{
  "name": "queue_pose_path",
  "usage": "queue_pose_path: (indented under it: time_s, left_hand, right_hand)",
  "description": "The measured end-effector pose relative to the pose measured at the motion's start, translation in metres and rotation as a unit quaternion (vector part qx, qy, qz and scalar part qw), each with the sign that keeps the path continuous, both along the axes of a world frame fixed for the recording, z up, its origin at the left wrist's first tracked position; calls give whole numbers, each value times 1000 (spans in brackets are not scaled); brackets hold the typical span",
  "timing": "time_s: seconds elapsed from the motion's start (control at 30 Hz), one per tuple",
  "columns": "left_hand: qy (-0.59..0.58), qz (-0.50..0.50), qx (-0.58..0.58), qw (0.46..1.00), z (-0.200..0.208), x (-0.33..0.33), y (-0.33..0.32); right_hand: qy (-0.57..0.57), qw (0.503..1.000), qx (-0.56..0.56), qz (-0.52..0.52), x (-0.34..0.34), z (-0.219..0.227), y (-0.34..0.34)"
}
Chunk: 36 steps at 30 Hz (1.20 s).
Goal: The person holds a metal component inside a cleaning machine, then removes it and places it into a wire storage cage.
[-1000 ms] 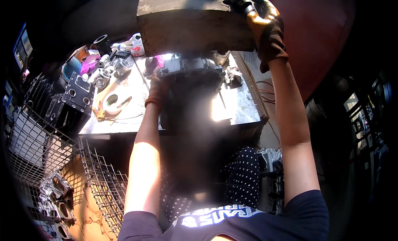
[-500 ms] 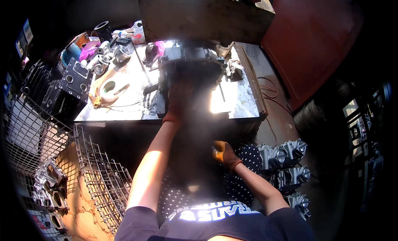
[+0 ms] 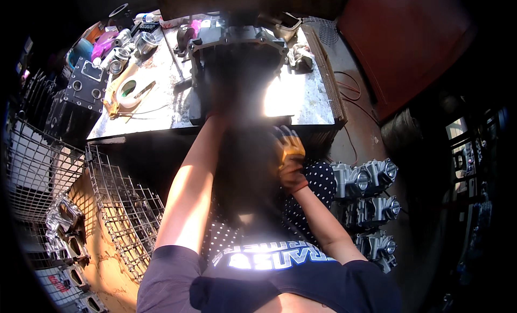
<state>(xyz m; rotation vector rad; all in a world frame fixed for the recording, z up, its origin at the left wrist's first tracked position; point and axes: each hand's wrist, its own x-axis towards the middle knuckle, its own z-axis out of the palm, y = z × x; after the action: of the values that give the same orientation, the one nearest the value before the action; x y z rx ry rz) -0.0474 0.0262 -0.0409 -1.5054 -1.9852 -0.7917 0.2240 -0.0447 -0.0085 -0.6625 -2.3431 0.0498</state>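
Observation:
A cast metal housing (image 3: 237,41) with a bolted flange rim stands on the workbench (image 3: 318,105) in front of me. My left arm reaches to its near side, and my left hand (image 3: 218,104) is by the housing's lower left, lost in deep shadow and a dark blur. Its fingers do not show. Below the bench edge, my right hand (image 3: 291,155) wears an orange and yellow work glove with dark fingertips. The fingers point up and away from me, stretched out, near my dotted trousers. I see nothing in that hand.
Left on the bench lie a tape roll (image 3: 128,93), a black hammer (image 3: 183,85), machined metal parts (image 3: 144,43) and a black plate with holes (image 3: 86,84). Wire baskets (image 3: 126,205) stand at my left. Silver castings (image 3: 371,208) are stacked at my right, near a red panel (image 3: 404,54).
My right hand has risen toward the bench edge, and its curled fingers have straightened. The left hand stays at the housing. The whole view has shifted a little.

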Motion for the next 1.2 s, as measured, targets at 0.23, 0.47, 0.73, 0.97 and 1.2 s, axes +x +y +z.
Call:
queue_pose_path:
  time_s: [0.23,0.47,0.73,0.97,1.2]
  left_hand:
    - [-49,-33,-2,998,3,0,2]
    - [-2,-43,-25,999,-9,4,-3]
    - [-22,-18,-14,1000,-16,3,4]
    - [55,8,14,998,-3,6,-5]
    - [-10,-41,-47,998,39,30,-19]
  right_hand:
    - [-197,943,226,-142,-34,-68,75]
    - [-178,981,6,-83,-50,-61,66]
    - [-192,976,-13,-104,-48,-65,45]
    - [-89,996,-20,-17,-40,-35,20]
    - [-59,988,-124,71,18,-101,-56]
